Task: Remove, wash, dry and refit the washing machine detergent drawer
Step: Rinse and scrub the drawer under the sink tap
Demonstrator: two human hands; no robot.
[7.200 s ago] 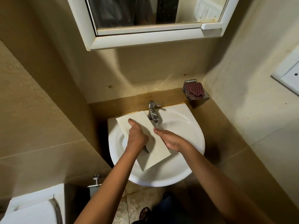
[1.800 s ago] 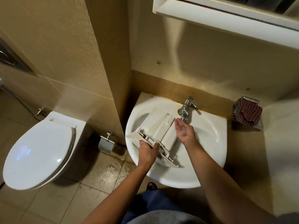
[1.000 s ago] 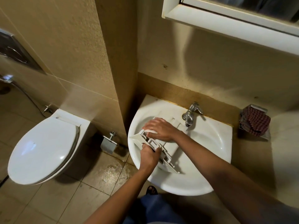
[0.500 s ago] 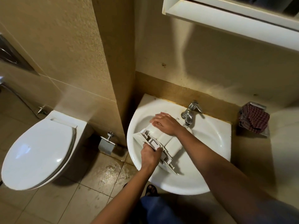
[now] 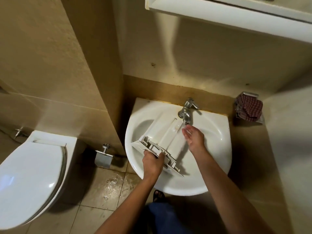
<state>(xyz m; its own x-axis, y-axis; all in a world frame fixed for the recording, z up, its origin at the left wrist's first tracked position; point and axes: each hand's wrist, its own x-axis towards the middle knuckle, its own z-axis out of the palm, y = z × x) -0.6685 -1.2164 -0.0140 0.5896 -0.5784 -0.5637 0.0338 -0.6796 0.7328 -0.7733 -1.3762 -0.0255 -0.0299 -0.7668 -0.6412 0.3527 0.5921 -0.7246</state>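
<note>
There is one drawer (image 5: 162, 137), white plastic, with two long compartments side by side. It lies tilted in the one white sink (image 5: 216, 132); its far end points toward the tap and its front panel stands up over the near left rim. One chrome tap (image 5: 186, 112) sits at the back of the sink, its spout above the bowl. To the right of the sink, one red checked cloth (image 5: 249, 108) is bundled in a small holder on the wall. On the left stand one toilet (image 5: 32, 174) with its lid down and one metal paper holder (image 5: 103, 158) on the wall low beside the sink. One white cabinet (image 5: 236, 16) hangs above. A wet patch (image 5: 114, 183) shines on the floor tiles.

Two hands are at work. The left hand (image 5: 152, 163) grips the drawer's front panel from the near side, fingers curled up round its ribbed back. The right hand (image 5: 194, 136) is under the spout, palm turned up and glistening wet, fingers nearly straight and close together, holding nothing (a thin stream seems to fall onto the fingertips, though it is faint). It lies just beside the drawer's right wall; whether it touches the drawer cannot be told.
</note>
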